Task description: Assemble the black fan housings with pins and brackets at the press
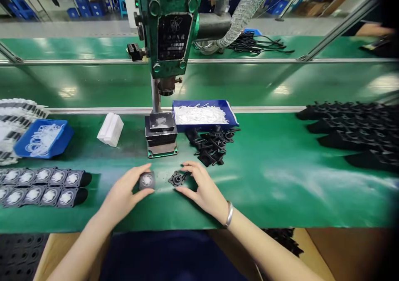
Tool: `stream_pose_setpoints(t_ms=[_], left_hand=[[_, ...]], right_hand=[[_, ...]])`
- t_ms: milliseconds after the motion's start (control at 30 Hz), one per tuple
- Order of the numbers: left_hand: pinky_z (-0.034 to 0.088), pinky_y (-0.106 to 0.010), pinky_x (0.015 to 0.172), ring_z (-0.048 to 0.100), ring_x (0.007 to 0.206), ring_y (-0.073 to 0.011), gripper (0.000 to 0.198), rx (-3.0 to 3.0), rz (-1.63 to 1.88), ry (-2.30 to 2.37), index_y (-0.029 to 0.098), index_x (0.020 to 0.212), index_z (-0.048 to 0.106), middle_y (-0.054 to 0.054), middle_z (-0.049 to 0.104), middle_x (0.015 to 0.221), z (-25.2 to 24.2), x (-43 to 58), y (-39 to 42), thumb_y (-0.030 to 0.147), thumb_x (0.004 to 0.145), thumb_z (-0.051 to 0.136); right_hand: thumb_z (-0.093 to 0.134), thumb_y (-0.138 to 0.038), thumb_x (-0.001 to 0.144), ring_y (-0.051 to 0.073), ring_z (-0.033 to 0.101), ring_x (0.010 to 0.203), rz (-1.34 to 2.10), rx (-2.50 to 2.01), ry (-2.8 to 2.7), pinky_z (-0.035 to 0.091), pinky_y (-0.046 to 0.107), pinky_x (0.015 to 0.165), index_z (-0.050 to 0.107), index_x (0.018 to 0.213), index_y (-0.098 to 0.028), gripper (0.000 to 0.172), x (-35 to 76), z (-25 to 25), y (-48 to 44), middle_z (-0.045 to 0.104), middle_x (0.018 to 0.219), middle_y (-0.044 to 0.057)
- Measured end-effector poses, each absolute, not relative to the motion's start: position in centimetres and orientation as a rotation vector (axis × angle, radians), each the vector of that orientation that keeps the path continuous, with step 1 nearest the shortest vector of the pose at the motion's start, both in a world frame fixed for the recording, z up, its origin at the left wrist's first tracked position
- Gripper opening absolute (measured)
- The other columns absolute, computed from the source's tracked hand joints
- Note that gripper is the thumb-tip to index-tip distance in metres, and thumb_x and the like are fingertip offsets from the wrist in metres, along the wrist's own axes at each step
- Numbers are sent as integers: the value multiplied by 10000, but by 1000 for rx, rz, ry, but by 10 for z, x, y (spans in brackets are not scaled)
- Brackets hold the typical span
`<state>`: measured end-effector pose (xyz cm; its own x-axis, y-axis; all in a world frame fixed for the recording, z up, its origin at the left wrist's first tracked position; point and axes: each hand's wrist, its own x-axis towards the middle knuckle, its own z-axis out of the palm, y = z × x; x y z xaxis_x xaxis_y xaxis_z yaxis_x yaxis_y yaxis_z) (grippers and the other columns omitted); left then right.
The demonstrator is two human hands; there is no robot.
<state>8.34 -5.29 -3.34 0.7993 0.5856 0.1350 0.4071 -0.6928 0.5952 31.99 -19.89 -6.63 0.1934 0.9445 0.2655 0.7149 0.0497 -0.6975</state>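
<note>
Between the thumb and fingers of my left hand is a small square black part with a white swirl-bladed insert. My right hand, with a silver bracelet at the wrist, grips a square black plastic housing with a round raised hub. The two parts are held a short way apart, low over the green mat. Just beyond them stands the black block base of a green press. A loose heap of similar black housings lies behind my right hand.
At the back, a blue tray holds thin white pieces. On the left are a blue bin of white rings, a white block and rows of black parts with white inserts. Stacked black parts line the right.
</note>
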Motion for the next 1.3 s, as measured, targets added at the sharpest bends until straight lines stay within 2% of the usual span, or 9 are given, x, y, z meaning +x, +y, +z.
stream_pose_setpoints(t_ms=[100, 200, 333, 500, 633, 767, 1033, 1167, 1300], left_hand=[[538, -380, 998, 652, 1140, -209, 578, 2082, 449, 709, 282, 1400, 430, -70, 660, 1243, -48, 108, -76, 352, 882, 675], [526, -371, 1013, 651, 1138, -195, 623, 1865, 491, 646, 284, 1395, 407, -59, 670, 1198, -58, 116, -88, 283, 854, 716], [521, -387, 1013, 648, 1146, -207, 632, 1836, 518, 622, 282, 1374, 415, -56, 674, 1179, -63, 117, -92, 263, 834, 742], [548, -376, 967, 666, 1092, -208, 608, 1849, 529, 628, 290, 1347, 432, -50, 664, 1160, -62, 117, -90, 289, 827, 747], [553, -370, 950, 662, 1095, -211, 582, 1860, 535, 628, 300, 1342, 427, -56, 643, 1189, -63, 117, -90, 279, 843, 726], [545, -389, 970, 654, 1106, -217, 596, 1889, 542, 635, 315, 1342, 429, -52, 625, 1234, -64, 116, -90, 309, 834, 740], [560, -393, 955, 643, 1133, -229, 625, 1924, 546, 613, 324, 1374, 403, -61, 608, 1278, -66, 115, -90, 309, 842, 731], [542, -397, 989, 626, 1167, -227, 627, 1978, 563, 614, 339, 1374, 407, -57, 595, 1317, -64, 114, -91, 311, 841, 734], [547, -364, 980, 640, 1137, -202, 634, 1966, 556, 625, 347, 1373, 416, -40, 607, 1297, -60, 113, -91, 294, 831, 743]], right_hand=[[680, -287, 882, 260, 568, 1178, 415, -1698, -1491, 506, 481, 993, 577, 981, -216, 159, 311, -73, -187, 584, 1185, 120], [653, -256, 895, 250, 600, 1126, 432, -1672, -1459, 518, 463, 969, 600, 926, -211, 77, 317, -70, -181, 611, 1138, 113], [641, -264, 906, 233, 603, 1115, 439, -1647, -1422, 501, 444, 989, 613, 941, -219, 63, 331, -43, -178, 621, 1143, 98], [631, -215, 919, 211, 588, 1136, 554, -1352, -1662, 513, 403, 974, 589, 1046, -220, 135, 313, -12, -176, 622, 1148, 93], [618, -180, 923, 222, 560, 1168, 479, -1276, -1817, 487, 438, 1026, 566, 1067, -204, 155, 301, -16, -172, 630, 1115, 96], [598, -202, 941, 224, 564, 1158, 461, -1288, -1860, 508, 444, 1006, 555, 1069, -209, 136, 302, -20, -169, 637, 1088, 90], [567, -234, 961, 221, 561, 1153, 531, -1273, -1879, 515, 433, 989, 555, 1063, -206, 106, 302, -17, -166, 638, 1068, 89], [605, -270, 945, 202, 595, 1070, 678, -1293, -1743, 525, 399, 938, 556, 1031, -222, 110, 302, -25, -167, 637, 1046, 69], [607, -245, 945, 200, 584, 1077, 699, -1304, -1726, 489, 427, 993, 556, 1050, -231, 117, 300, -31, -170, 632, 1065, 65]])
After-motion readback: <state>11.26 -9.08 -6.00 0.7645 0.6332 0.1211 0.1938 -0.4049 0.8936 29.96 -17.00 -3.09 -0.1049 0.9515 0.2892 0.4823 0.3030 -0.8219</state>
